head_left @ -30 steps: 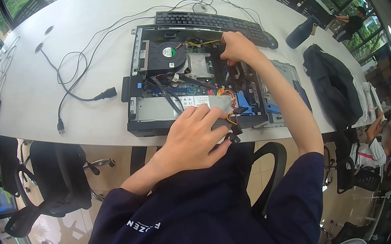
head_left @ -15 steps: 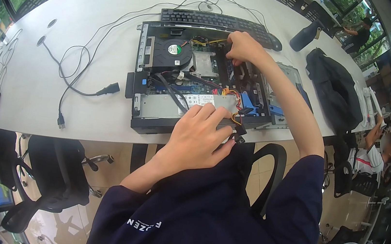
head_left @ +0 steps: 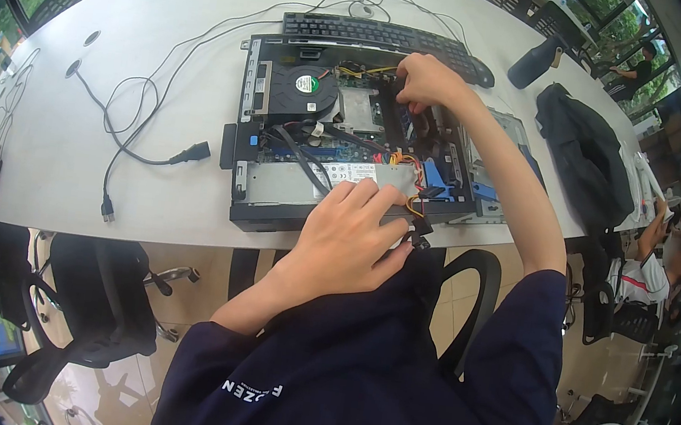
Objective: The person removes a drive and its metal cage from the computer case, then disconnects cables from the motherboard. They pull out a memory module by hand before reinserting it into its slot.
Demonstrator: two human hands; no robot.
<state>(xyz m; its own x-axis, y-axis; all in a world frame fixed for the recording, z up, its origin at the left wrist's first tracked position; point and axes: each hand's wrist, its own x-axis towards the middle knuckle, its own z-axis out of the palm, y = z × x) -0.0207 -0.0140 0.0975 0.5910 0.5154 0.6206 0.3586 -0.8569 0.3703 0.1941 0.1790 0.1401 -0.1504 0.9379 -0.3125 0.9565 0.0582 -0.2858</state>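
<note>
An uncovered desktop computer case (head_left: 265, 213) lies flat on the table, showing a black blower fan (head_left: 291, 92), a green circuit board and a silver power supply (head_left: 276, 183). My left hand (head_left: 348, 235) lies over the near edge of the case, its fingers spread on the power supply beside coloured wires (head_left: 402, 161) and a blue plastic latch (head_left: 438, 180). Close to its thumb is a small black connector (head_left: 419, 243). My right hand (head_left: 426, 83) reaches into the far right part of the case with fingers pinched together; whatever is between them is hidden.
Behind the case lie a black keyboard (head_left: 363, 32) and a mouse (head_left: 482, 73). A power cable (head_left: 188, 151) runs across the table (head_left: 161, 216) on the left. At the right are a dark bottle (head_left: 534, 62), black cloth (head_left: 581, 157) and a metal panel (head_left: 510, 131). Other people sit nearby.
Both my hands stay in nearly the same places on the case. The view has shifted very slightly. At the far left, another person's hand has moved.
</note>
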